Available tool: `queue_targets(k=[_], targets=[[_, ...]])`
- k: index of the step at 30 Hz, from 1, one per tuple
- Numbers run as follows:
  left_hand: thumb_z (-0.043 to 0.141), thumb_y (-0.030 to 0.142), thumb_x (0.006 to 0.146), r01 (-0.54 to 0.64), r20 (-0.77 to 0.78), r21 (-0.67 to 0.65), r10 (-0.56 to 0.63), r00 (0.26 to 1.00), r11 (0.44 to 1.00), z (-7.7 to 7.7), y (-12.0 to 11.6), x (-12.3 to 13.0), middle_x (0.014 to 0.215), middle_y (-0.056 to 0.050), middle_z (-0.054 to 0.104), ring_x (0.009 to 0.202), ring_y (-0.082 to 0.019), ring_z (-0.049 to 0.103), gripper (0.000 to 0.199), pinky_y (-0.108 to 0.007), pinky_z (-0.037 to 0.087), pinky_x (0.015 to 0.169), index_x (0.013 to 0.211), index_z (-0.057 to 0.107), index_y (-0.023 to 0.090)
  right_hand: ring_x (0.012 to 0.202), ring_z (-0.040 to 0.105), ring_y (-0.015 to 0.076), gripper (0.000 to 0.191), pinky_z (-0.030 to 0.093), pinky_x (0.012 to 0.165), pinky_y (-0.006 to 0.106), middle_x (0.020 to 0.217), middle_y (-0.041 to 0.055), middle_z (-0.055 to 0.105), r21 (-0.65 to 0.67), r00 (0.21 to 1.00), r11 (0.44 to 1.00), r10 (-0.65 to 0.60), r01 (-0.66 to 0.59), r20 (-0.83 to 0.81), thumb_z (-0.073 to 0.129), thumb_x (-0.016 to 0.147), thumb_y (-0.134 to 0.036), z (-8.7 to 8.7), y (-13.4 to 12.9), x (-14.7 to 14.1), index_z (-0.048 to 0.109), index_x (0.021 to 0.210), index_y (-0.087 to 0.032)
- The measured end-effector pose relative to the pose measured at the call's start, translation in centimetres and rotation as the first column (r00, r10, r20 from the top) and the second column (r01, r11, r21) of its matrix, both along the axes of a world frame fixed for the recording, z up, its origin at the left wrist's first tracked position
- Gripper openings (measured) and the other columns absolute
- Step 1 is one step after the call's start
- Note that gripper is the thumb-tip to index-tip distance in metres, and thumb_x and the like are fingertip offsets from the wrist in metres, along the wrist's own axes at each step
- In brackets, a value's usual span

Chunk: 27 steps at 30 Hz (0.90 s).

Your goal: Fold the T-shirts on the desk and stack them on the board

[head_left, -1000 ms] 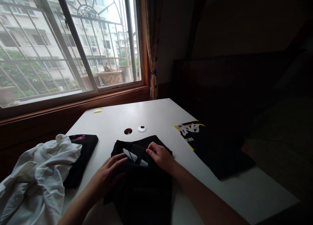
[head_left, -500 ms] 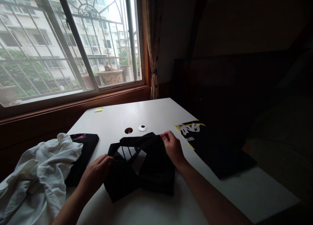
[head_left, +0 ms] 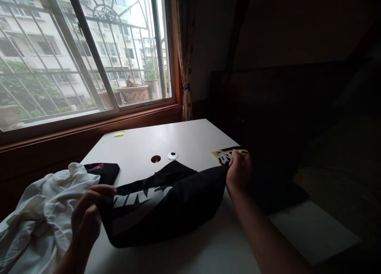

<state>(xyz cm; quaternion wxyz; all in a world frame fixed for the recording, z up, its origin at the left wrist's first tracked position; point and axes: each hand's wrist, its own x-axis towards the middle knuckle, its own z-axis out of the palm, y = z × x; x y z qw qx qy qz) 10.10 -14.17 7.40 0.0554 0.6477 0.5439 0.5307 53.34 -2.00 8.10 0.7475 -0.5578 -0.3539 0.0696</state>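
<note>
A black garment [head_left: 184,202] with a pale printed design, its kind unclear, is stretched between my two hands above the white table [head_left: 184,137]. At its left end, my left hand [head_left: 89,210] is closed on the fabric, thumb and fingers pinching the edge. My right hand [head_left: 239,169] grips the right end in a closed hold, in front of another black garment [head_left: 268,194] with white and yellow print. The middle of the held cloth sags close to the tabletop, and part of it bunches up behind.
On the left lies a crumpled white garment [head_left: 50,210], partly over a folded black garment [head_left: 107,171] with pink print. Two round cable holes [head_left: 156,159] sit in the tabletop, and a yellow note [head_left: 119,134] is near its far left corner. A window [head_left: 89,52] stands beyond.
Both hands have moved apart, the left toward the left and the right toward the right. The black garment between them has been pulled wider, showing more of its print.
</note>
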Motion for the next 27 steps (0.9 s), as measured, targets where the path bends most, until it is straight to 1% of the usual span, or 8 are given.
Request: queue_targets(k=[2,4,6,11,15,18,21,27], targets=[[0.035,0.039,0.095,0.264,0.206,-0.174,-0.228,0.952,0.949,0.0,0.1,0.5,0.083,-0.007,0.068,0.067,-0.019,0.065,0.035,-0.033,0.055,0.060,0.069,0.050,0.021,0.064,0.053,0.0181,0.022,0.045,0.066,0.031,0.066,-0.0013,0.054,-0.010,0.991,0.998,-0.065,0.067,0.117,0.051,0.091,-0.042,-0.1,-0.5,-0.1,0.051,0.080,-0.023],[0.033,0.047,0.098,0.484,0.367,-0.351,-0.358,0.859,0.801,-0.2,0.4,1.1,0.068,-0.005,0.066,0.050,-0.015,0.057,0.047,-0.030,0.049,0.050,0.070,0.059,0.019,0.069,0.055,0.0199,0.025,0.046,0.069,0.033,0.073,0.0021,0.058,-0.004,0.958,0.994,-0.100,0.105,0.269,0.050,0.092,-0.045,-0.3,-0.9,-0.2,0.053,0.082,-0.022],[0.033,0.051,0.101,0.528,0.354,-0.454,-0.399,0.846,0.717,-0.6,0.9,1.7,0.065,-0.004,0.066,0.048,-0.015,0.057,0.052,-0.028,0.048,0.050,0.086,0.069,0.017,0.072,0.056,0.0208,0.025,0.048,0.073,0.035,0.074,0.0037,0.059,0.029,0.908,0.995,-0.095,0.091,0.408,0.050,0.093,-0.044,-0.4,-1.1,-0.5,0.053,0.081,-0.023],[0.057,0.048,0.095,0.312,-0.040,-0.407,-0.357,0.933,0.859,-2.7,2.6,2.2,0.127,-0.012,0.066,0.076,-0.017,0.068,0.033,-0.030,0.057,0.068,0.111,0.069,0.022,0.088,0.059,0.0242,0.017,0.049,0.089,0.040,0.082,0.0061,0.063,-0.094,0.688,0.974,0.212,-0.205,0.694,0.052,0.095,-0.032,-1.2,-1.3,-3.4,0.059,0.081,-0.023],[0.051,0.051,0.097,0.112,-0.244,-0.443,-0.240,0.940,0.889,-4.2,3.1,1.9,0.126,-0.009,0.067,0.101,-0.025,0.070,0.040,-0.038,0.057,0.086,0.126,0.062,0.026,0.110,0.063,0.0242,0.019,0.051,0.096,0.038,0.124,0.0083,0.065,-0.405,0.387,0.785,0.595,-0.469,0.704,0.058,0.094,-0.027,-2.9,-1.9,-7.0,0.068,0.109,-0.024],[0.046,0.052,0.098,0.017,-0.316,-0.440,-0.173,0.933,0.898,-4.4,2.9,1.9,0.116,-0.007,0.071,0.100,-0.025,0.070,0.047,-0.038,0.055,0.087,0.135,0.054,0.025,0.118,0.063,0.0250,0.037,0.054,0.094,0.039,0.143,0.0073,0.056,-0.541,0.315,0.703,0.700,-0.461,0.641,0.061,0.093,-0.029,-4.0,-2.3,-8.3,0.062,0.129,-0.027],[0.047,0.052,0.097,-0.045,-0.411,-0.425,-0.148,0.899,0.904,-4.1,2.5,2.5,0.104,-0.004,0.071,0.082,-0.023,0.070,0.054,-0.033,0.053,0.075,0.143,0.047,0.025,0.114,0.066,0.0236,0.042,0.054,0.094,0.038,0.132,0.0054,0.066,-0.595,0.306,0.658,0.747,-0.461,0.590,0.061,0.095,-0.033,-4.1,-2.5,-8.3,0.057,0.137,-0.029],[0.047,0.038,0.095,-0.113,-0.564,-0.506,-0.229,0.793,0.855,-3.2,2.0,3.9,0.107,-0.004,0.071,0.074,-0.020,0.068,0.027,-0.029,0.044,0.060,0.107,0.067,0.026,0.090,0.071,0.0232,0.032,0.053,0.079,0.034,0.102,0.0013,0.075,-0.726,0.142,0.584,0.805,-0.362,0.577,0.073,0.088,-0.040,-4.2,-2.8,-8.4,0.069,0.118,-0.031]])
